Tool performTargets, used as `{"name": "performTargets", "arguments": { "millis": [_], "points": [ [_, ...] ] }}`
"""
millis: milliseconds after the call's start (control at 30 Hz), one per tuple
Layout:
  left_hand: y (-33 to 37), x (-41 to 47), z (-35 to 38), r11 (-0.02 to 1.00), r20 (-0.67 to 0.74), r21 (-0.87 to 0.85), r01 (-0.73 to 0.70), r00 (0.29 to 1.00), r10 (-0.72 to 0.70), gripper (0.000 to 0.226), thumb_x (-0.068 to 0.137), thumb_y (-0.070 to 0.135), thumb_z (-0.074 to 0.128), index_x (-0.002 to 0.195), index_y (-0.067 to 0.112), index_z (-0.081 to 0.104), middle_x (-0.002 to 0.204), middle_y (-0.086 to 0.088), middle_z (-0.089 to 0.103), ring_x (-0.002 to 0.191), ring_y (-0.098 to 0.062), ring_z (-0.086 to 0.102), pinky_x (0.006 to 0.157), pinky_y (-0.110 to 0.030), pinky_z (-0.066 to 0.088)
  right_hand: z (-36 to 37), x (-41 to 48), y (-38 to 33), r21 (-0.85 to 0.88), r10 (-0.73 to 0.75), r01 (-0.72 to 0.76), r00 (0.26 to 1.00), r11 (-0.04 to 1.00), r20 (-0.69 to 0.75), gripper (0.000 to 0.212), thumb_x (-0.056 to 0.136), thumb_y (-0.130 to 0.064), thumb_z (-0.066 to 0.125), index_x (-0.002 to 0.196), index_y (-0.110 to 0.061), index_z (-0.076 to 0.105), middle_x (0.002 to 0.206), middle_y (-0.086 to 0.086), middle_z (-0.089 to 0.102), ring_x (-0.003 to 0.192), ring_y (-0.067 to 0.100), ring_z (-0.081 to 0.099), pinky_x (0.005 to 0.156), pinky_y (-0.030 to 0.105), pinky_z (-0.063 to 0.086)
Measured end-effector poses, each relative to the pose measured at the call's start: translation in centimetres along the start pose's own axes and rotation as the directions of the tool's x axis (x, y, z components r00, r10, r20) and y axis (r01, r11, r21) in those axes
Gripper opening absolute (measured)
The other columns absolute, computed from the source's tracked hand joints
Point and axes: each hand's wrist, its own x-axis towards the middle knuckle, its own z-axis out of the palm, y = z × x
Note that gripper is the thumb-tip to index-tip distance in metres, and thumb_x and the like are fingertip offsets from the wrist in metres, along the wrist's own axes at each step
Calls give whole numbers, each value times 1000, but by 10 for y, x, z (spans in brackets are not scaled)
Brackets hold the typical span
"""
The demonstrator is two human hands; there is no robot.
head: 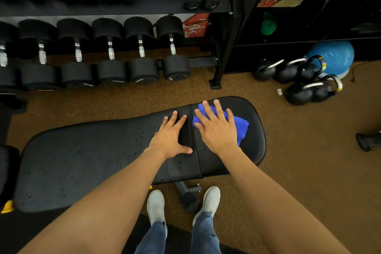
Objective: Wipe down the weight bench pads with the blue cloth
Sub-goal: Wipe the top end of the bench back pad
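Blue cloth (242,129): bunched on the short pad (254,150) of the counter, under the right grip (218,130).
Right grip: fingers straight, spread, pressing flat on it.
Left grip (171,139): flat, fingers apart, on the long pad (82,161) beside the seam, holding nothing.
Next sweep: probably leftward; the long pad stretches left from the cloth.

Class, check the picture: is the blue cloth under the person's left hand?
No, the blue cloth lies under the flat right hand on the shorter pad, while the left hand rests on the longer pad.
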Motion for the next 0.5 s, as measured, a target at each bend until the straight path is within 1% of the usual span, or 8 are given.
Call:
{"name": "performTargets", "arguments": {
  "millis": [33,100,167,267,333,433,467,500],
  "points": [
    [-1,-2,2,1000,-16,-9,2,1000,-3,124,72,57,84,161,40,-1,169,8,-17,156,-25,-11,121,-61,22,3,-8,3,-19,-58,59,998,998,19,55,106,-52,20,158,-36,21,169,-6,8,155,27,-4,121,56,11],
    [-3,-5,3,1000,-26,-31,-6,1000,5,121,74,57,82,161,39,1,169,7,-15,156,-24,-9,124,-55,20,0,-13,18,-26,-78,79,996,997,43,55,106,-54,21,158,-38,19,169,-8,9,155,27,-3,122,55,10],
    [-3,-4,2,999,-18,-38,-1,1000,0,120,74,56,83,162,39,2,169,7,-13,157,-24,-9,124,-52,19,-6,3,25,-39,-29,30,999,999,27,55,106,-52,20,159,-38,17,169,-8,6,155,28,-6,122,56,8],
    [1,-4,0,999,-9,-28,22,1000,-22,120,75,54,83,161,39,2,170,7,-12,157,-23,-8,122,-51,21,-15,41,8,27,71,-72,997,997,32,55,107,-50,18,159,-35,15,169,-5,2,154,29,-12,122,57,5],
    [2,-7,0,999,-5,-34,35,999,-35,119,76,53,83,161,40,2,169,7,-13,157,-23,-8,122,-51,21,-13,44,-4,28,14,-15,999,999,30,54,107,-50,17,159,-35,17,169,-5,3,154,29,-12,122,57,5],
    [2,-9,1,998,2,-54,45,999,-45,120,75,53,83,161,41,2,169,7,-13,157,-24,-7,123,-53,22,0,-1,4,-28,-143,144,989,989,22,53,107,-52,21,157,-37,24,168,-7,11,155,27,-3,122,55,10],
    [3,-9,0,997,-1,-58,43,999,-43,120,75,54,84,161,41,2,169,8,-13,157,-24,-7,123,-54,22,5,-21,13,-49,-167,167,986,985,16,52,106,-53,22,157,-38,27,168,-8,14,155,27,1,121,54,12],
    [4,-9,-1,997,1,-61,45,999,-45,120,75,53,84,161,41,2,169,8,-13,157,-24,-7,123,-54,22,6,-37,24,-58,-159,160,987,985,22,53,106,-54,21,156,-39,28,167,-9,17,155,27,5,121,54,14]
  ]
}}
